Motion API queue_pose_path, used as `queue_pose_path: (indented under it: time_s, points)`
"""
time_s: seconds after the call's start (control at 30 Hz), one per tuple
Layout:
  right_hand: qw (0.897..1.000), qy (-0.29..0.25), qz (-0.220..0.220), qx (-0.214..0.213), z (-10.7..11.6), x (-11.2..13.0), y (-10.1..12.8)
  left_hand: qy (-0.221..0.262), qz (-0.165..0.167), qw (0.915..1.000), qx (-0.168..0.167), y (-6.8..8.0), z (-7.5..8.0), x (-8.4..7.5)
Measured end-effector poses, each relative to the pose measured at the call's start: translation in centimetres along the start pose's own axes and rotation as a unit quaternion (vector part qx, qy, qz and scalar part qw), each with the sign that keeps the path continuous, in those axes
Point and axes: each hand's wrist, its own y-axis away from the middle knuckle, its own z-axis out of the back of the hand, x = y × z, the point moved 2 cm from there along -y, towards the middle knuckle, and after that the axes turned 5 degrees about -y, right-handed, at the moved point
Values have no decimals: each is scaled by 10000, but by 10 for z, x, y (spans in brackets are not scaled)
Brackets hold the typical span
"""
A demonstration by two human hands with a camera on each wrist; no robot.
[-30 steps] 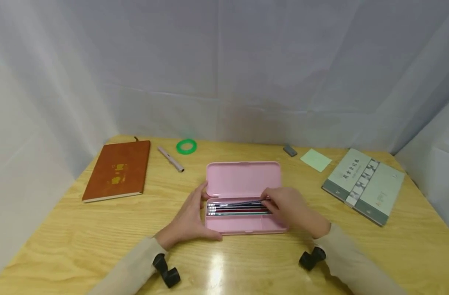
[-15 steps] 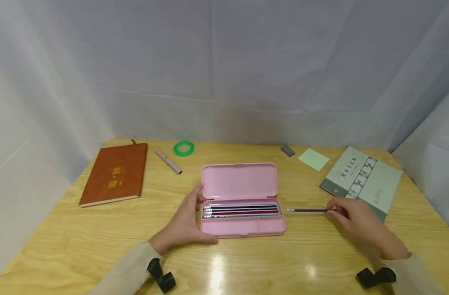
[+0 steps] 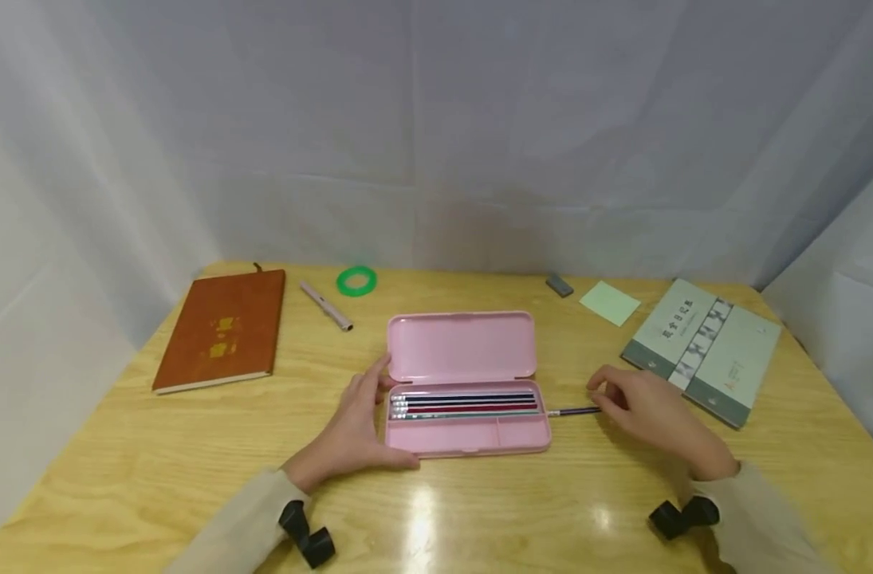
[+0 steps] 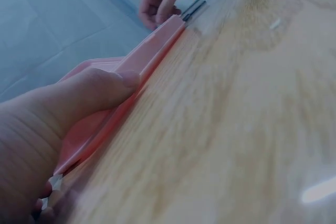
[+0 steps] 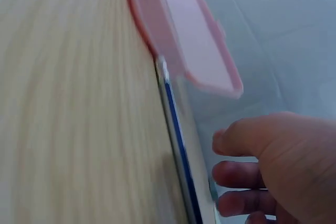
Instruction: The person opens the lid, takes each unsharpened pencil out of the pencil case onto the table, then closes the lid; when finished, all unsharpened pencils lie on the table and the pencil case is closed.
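Observation:
An open pink pencil case (image 3: 461, 347) lies at the table's middle, with several pencils (image 3: 465, 402) in its tray. My left hand (image 3: 357, 422) grips its left end, thumb (image 4: 100, 90) on the front wall of the case (image 4: 152, 51). A blue pencil (image 3: 572, 411) lies on the table just right of the case, its near tip almost touching it. My right hand (image 3: 640, 402) hovers over the pencil's far part with loosely curled fingers. In the right wrist view those fingers (image 5: 231, 174) sit beside the pencil (image 5: 176, 124), not closed round it.
A brown notebook (image 3: 221, 331) lies at the left, with a pen (image 3: 326, 306) and a green ring (image 3: 357, 281) behind the case. A grey eraser (image 3: 559, 285), a green sticky note (image 3: 610, 303) and a green-white book (image 3: 701, 349) lie at the right.
My right hand drew a blue pencil out of the case to the right and laid it on the table, then slid back left over it. The left hand kept its hold.

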Motion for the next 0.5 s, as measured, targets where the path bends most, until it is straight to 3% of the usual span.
queue_pose_path:
  time_s: [0.1,0.3,0.5]
  points:
    - [9995,-150,248,105,-9,19,-21,-2,25,10000,13,0,2,0]
    - [9907,-568,1009,711,-34,54,-57,60,39,10000,2,2,5,1]
    - [9866,-272,1301,947,-53,76,-72,-22,-104,9999,15,1,0,2]
